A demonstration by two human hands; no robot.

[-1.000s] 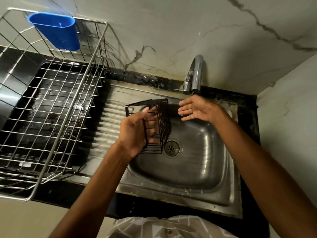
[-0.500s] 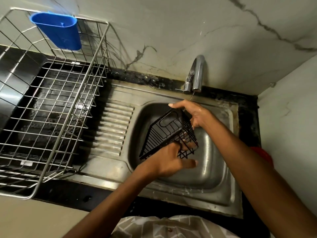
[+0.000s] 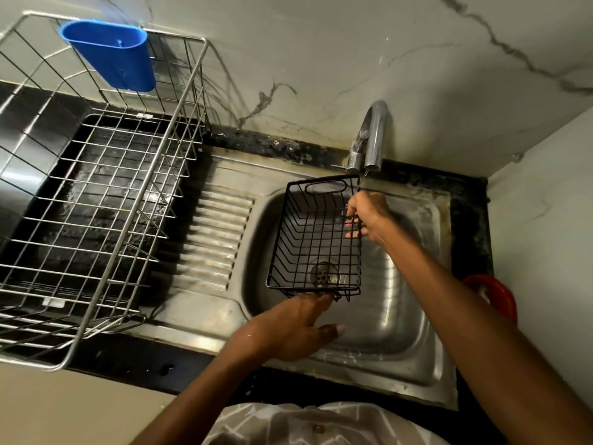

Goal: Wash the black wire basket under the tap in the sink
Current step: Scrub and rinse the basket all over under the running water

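The black wire basket hangs mouth-up over the steel sink, its far rim just under the chrome tap. A thin trickle of water falls from the spout onto the basket's far right corner. My right hand grips the basket's right rim. My left hand holds the near end from below, fingers under the wire, thumb stretched to the right. The drain shows through the basket's bottom.
A large steel wire dish rack stands on the left of the counter with a blue plastic cup holder hung on its back rim. The ribbed drainboard lies between rack and sink. A red object sits at the right.
The basket went from upright on its side in my left hand to level and mouth-up over the sink. My right hand took hold of its right rim; my left hand shifted to its near end.
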